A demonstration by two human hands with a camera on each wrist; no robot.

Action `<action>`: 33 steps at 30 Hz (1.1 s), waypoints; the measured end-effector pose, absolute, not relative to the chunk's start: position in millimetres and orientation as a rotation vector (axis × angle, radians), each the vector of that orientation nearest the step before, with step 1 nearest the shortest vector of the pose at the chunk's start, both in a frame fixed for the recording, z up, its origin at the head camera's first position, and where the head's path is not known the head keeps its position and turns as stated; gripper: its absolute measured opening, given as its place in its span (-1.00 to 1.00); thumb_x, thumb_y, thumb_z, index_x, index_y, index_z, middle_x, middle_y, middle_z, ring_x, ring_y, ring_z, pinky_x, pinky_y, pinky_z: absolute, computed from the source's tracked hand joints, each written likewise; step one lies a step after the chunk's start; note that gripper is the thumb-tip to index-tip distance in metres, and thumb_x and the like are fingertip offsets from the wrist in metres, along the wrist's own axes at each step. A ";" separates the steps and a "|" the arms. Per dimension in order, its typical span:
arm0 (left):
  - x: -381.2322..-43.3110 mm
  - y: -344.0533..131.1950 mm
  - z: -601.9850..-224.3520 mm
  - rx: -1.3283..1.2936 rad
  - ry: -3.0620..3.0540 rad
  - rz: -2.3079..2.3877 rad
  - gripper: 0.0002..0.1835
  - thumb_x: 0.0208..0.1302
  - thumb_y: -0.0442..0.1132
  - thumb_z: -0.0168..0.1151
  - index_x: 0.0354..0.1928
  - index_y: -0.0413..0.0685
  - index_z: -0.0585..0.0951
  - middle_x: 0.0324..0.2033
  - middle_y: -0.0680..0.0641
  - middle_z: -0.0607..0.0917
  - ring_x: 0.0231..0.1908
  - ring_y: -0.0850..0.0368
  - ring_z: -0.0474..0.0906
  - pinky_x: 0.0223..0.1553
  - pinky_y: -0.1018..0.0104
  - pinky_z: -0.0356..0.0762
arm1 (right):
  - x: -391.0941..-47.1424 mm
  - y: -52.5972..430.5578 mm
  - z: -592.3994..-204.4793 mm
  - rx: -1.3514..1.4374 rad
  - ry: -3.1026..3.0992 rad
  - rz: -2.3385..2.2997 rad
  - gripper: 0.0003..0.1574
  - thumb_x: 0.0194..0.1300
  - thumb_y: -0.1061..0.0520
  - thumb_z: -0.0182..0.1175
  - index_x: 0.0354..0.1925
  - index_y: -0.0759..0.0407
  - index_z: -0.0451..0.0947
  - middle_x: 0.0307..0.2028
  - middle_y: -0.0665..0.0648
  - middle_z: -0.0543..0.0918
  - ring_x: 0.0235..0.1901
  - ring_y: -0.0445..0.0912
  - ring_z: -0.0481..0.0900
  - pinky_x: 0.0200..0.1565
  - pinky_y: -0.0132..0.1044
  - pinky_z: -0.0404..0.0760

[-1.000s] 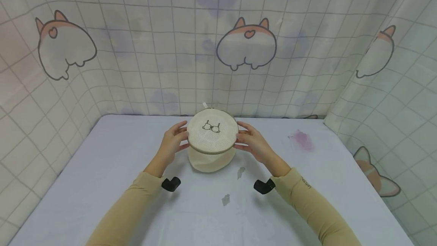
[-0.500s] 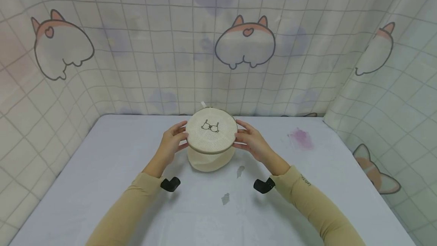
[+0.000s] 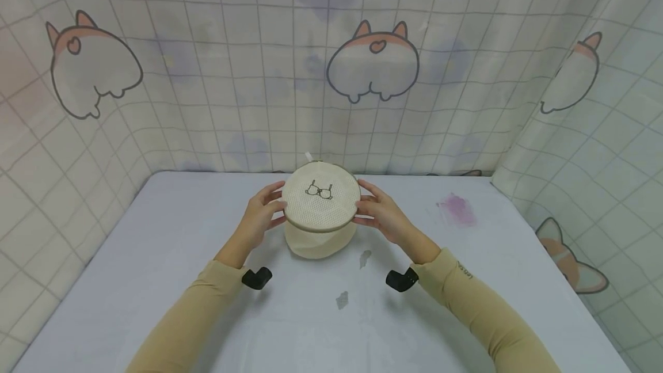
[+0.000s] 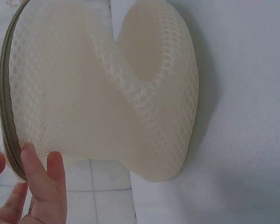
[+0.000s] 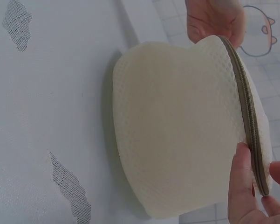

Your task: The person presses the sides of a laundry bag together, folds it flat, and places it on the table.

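A cream mesh laundry bag [image 3: 321, 203] stands on the white table with its round lid, printed with a pair of glasses, facing up and tilted toward me. My left hand [image 3: 262, 212] pinches the lid's rim on the left side, and my right hand [image 3: 380, 214] pinches it on the right. A brown zipper [image 5: 249, 112] runs round the rim in the right wrist view, between thumb and fingers. The left wrist view shows the bag's soft mesh side [image 4: 144, 93] buckled inward, its base on the table.
The white table [image 3: 155, 281] has grey worn patches [image 3: 342, 300] in front of the bag and a pink stain [image 3: 458, 209] to the right. A grid-patterned curtain [image 3: 233, 73] with cartoon animals hangs behind and at both sides.
The hands and the bag hold nearly the same place throughout. Only the head view has shifted slightly.
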State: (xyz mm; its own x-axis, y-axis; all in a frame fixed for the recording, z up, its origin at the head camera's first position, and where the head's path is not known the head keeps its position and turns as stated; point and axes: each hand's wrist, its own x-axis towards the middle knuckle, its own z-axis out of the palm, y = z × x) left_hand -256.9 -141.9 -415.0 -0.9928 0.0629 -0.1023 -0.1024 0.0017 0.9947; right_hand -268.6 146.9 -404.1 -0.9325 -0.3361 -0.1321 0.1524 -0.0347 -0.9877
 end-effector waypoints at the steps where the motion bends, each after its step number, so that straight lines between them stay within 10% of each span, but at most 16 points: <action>1: -257.1 -142.0 -414.9 -0.044 2.137 2.138 -0.35 0.46 -0.41 0.03 0.57 -0.08 0.25 0.43 -0.26 0.34 0.27 -0.13 0.43 0.25 -0.03 0.51 | -268.8 146.9 -403.9 -0.190 1.913 -2.034 -0.13 0.54 0.36 0.00 0.64 0.15 -0.09 0.34 0.45 0.36 -0.09 -0.10 0.66 0.12 -0.05 0.65; 33: -255.0 -142.9 -420.8 -0.059 2.173 2.094 -0.36 0.45 -0.44 0.03 0.55 -0.09 0.27 0.41 -0.26 0.36 0.22 -0.12 0.46 0.16 0.08 0.59 | -269.6 145.9 -408.6 -0.134 1.956 -1.981 -0.16 0.54 0.35 0.01 0.64 0.11 -0.02 0.33 0.42 0.39 -0.12 -0.09 0.67 0.08 -0.09 0.67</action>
State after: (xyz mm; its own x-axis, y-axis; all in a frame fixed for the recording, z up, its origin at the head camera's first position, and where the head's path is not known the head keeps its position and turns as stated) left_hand -255.0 -142.9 -420.8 -0.9917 0.0569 -0.1151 -0.1129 0.0402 0.9928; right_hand -269.6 145.9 -408.6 -0.9333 -0.3124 -0.1771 0.1812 0.0162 -0.9833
